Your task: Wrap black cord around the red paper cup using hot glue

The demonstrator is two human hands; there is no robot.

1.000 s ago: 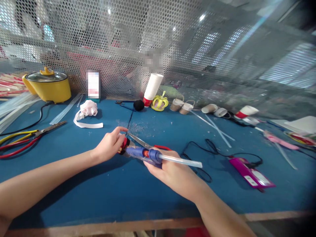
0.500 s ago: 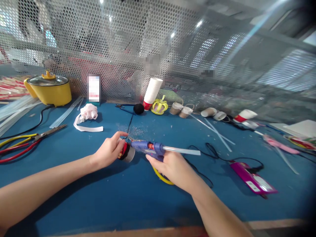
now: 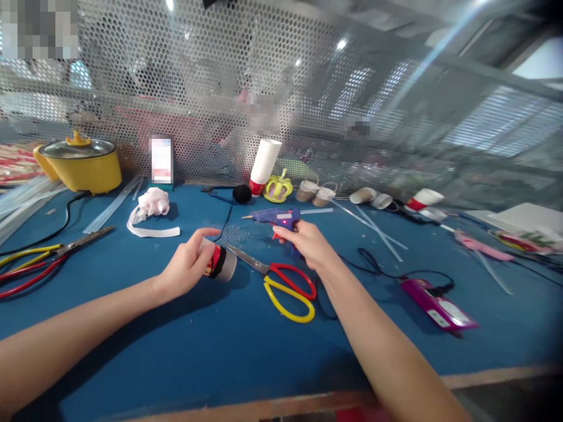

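Note:
My left hand [image 3: 187, 264] is closed around a paper cup [image 3: 226, 265] that lies tipped on its side, its red print partly covered by black yarn wound round it. From the cup a strand of yarn runs back to a black yarn ball [image 3: 241, 194]. In my right hand [image 3: 308, 243] is a blue glue gun [image 3: 275, 217], its nozzle pointing left above the table and a clear glue stick out of its rear. Between the hands lie scissors [image 3: 264, 268] with one red and one yellow handle, blades toward the cup.
On the left are a yellow electric pot [image 3: 88, 170], larger scissors [image 3: 57, 253] and a white ribbon bundle [image 3: 153, 202]. Stacked cups [image 3: 266, 161], a yellow-green crown-like piece [image 3: 278, 189] and small baskets [image 3: 324, 196] line the mesh panel [image 3: 211, 117]. A purple power strip [image 3: 435, 306] sits right.
My right hand has moved the glue gun away from the cup, back and slightly right, uncovering the scissors. My left hand stays on the cup.

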